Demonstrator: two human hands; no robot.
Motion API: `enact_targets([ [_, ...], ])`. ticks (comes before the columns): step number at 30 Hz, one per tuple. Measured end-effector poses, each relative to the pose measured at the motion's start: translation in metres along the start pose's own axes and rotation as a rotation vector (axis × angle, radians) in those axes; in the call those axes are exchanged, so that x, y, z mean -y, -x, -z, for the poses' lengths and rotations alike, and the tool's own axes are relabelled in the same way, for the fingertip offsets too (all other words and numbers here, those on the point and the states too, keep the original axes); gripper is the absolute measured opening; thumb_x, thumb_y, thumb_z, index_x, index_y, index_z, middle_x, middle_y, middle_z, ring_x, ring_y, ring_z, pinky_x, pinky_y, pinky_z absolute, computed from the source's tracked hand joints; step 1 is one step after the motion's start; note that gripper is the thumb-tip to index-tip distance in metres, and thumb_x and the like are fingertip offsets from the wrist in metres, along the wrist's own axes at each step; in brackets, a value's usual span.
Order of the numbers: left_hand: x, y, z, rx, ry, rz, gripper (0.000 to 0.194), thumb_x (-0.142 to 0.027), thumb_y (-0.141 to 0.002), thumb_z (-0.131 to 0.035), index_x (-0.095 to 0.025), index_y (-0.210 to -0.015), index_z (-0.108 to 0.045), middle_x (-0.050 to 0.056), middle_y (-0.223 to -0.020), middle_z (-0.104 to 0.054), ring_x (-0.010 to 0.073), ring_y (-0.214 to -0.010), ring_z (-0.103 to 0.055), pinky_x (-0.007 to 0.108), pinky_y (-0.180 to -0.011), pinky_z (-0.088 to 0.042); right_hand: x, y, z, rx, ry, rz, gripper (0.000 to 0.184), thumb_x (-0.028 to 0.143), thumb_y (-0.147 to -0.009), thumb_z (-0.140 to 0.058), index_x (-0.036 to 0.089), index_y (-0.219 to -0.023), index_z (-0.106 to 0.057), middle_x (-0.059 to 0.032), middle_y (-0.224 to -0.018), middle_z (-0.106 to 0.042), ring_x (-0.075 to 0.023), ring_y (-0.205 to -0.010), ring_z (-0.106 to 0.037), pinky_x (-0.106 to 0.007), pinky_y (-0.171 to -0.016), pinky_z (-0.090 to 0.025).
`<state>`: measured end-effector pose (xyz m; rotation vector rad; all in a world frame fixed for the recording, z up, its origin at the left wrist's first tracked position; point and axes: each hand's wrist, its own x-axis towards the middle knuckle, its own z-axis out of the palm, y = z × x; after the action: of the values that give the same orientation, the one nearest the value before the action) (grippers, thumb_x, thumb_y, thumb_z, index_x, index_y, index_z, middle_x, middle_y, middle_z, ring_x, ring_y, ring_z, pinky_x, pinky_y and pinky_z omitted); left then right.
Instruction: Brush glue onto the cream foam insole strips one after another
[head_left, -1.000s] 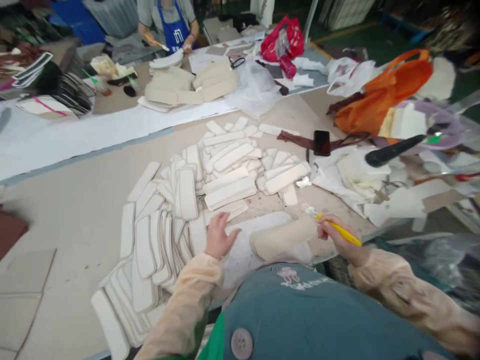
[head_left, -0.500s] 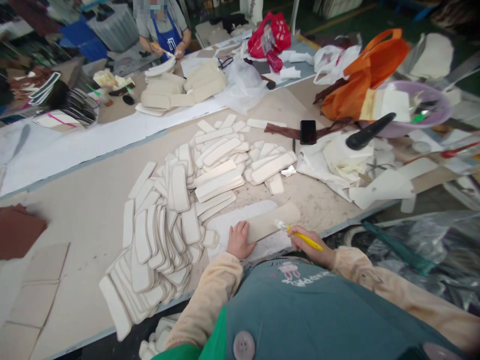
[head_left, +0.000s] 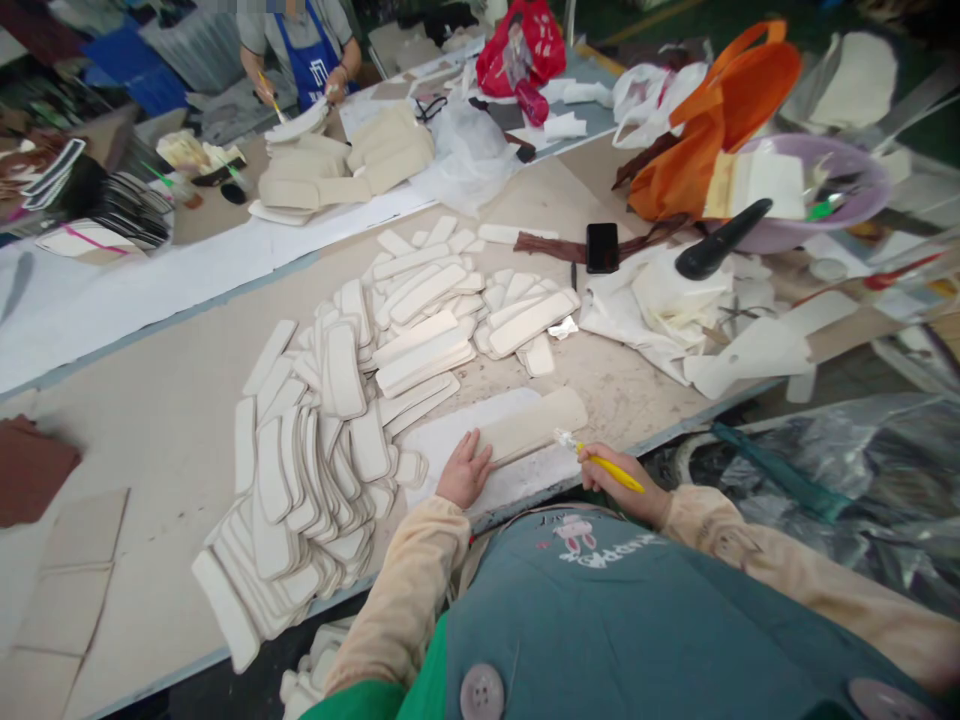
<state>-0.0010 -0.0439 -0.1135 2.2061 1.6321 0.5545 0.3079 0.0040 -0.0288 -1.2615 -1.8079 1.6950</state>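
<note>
My left hand lies flat with fingers stretched out, its fingertips on the left end of a long beige strip. The strip has rounded corners and rests on a sheet of white paper. In my right hand is a brush with a yellow handle, my fingers wrapped around it. Its whitish bristles point left, by the strip's near edge; whether they touch anything I cannot tell. Left of the paper spreads a large pile of similar pale strips.
Behind the paper are more stacked strips. A phone, a white container with a black handle and a purple basin stand farther right. Across the table a co-worker in a blue apron holds a brush over pale pieces.
The brush has moved from the strip's surface to its near edge. My left hand has slid slightly toward the strip's left end. The whole view has shifted a little.
</note>
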Motion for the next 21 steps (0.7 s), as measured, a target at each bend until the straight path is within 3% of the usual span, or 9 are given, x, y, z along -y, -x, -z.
enact_targets([
  [7, 0.004, 0.003, 0.004, 0.023, 0.034, 0.026, 0.031, -0.034, -0.086, -0.05, -0.023, -0.114, -0.058, 0.01, -0.142, -0.036, 0.0251, -0.133, -0.03, 0.046, -0.105, -0.037, -0.008, 0.006, 0.002, -0.037, 0.004, -0.052, 0.021, 0.04, -0.088, -0.043, 0.021, -0.096, -0.049, 0.0019, -0.067, -0.059, -0.0122, -0.058, -0.055, -0.026, -0.059, -0.046],
  [11, 0.0, 0.003, 0.005, -0.019, 0.073, 0.127, 0.08, -0.048, -0.075, -0.061, -0.016, -0.139, -0.027, 0.017, -0.146, -0.026, 0.0274, -0.134, -0.028, 0.047, -0.106, -0.033, 0.001, -0.006, -0.007, 0.067, 0.007, -0.007, 0.021, 0.04, -0.088, -0.043, 0.021, -0.094, -0.049, 0.0022, -0.065, -0.059, -0.0126, -0.057, -0.055, -0.026, -0.059, -0.046],
  [13, -0.003, 0.001, 0.005, -0.008, 0.068, 0.171, 0.093, -0.049, -0.071, -0.065, -0.015, -0.143, -0.015, 0.018, -0.145, -0.027, 0.0289, -0.134, -0.026, 0.05, -0.107, -0.028, 0.01, -0.016, -0.017, 0.111, -0.007, 0.033, 0.022, 0.041, -0.088, -0.042, 0.021, -0.093, -0.05, 0.0025, -0.064, -0.058, -0.0126, -0.056, -0.054, -0.026, -0.058, -0.046],
  [17, -0.006, -0.004, 0.005, 0.044, 0.055, 0.219, 0.092, -0.046, -0.07, -0.067, -0.017, -0.142, -0.017, 0.016, -0.138, -0.04, 0.0314, -0.13, -0.031, 0.055, -0.106, -0.024, 0.029, -0.04, -0.04, 0.17, -0.008, 0.089, 0.024, 0.042, -0.09, -0.04, 0.021, -0.089, -0.051, 0.0031, -0.062, -0.056, -0.0113, -0.056, -0.053, -0.024, -0.059, -0.044],
  [21, -0.005, -0.006, 0.002, -0.01, 0.097, 0.253, 0.093, -0.045, -0.068, -0.069, -0.018, -0.141, -0.018, 0.016, -0.133, -0.043, 0.0308, -0.124, -0.039, 0.054, -0.104, -0.027, 0.039, -0.06, -0.06, 0.212, -0.016, 0.114, 0.025, 0.042, -0.09, -0.04, 0.02, -0.085, -0.051, 0.004, -0.061, -0.053, -0.0103, -0.057, -0.051, -0.023, -0.059, -0.042],
])
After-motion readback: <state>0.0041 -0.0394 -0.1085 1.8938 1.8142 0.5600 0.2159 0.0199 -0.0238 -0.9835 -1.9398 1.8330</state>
